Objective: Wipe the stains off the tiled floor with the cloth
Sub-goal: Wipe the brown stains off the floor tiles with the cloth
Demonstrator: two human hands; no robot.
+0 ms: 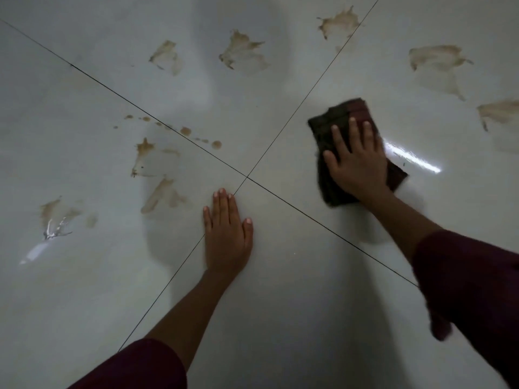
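Right hand (358, 161), fingers flat and spread, pressing dark cloth (334, 124) onto tiled floor (280, 290); left hand (227, 234) flat, fingers together, beside grout lines' crossing; brown stains (243, 50) around.

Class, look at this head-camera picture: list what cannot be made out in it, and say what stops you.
- Floor under the cloth: covered by it and the right hand.
- Rightmost stain: cut by the right edge.
- Cloth's lower edge: motion-blurred.
- Floor under the left hand, lying flat: hidden by it.

2 hands (227, 234), 1 cloth (334, 127), 4 tiles (309, 304), about 9 stains (241, 50).
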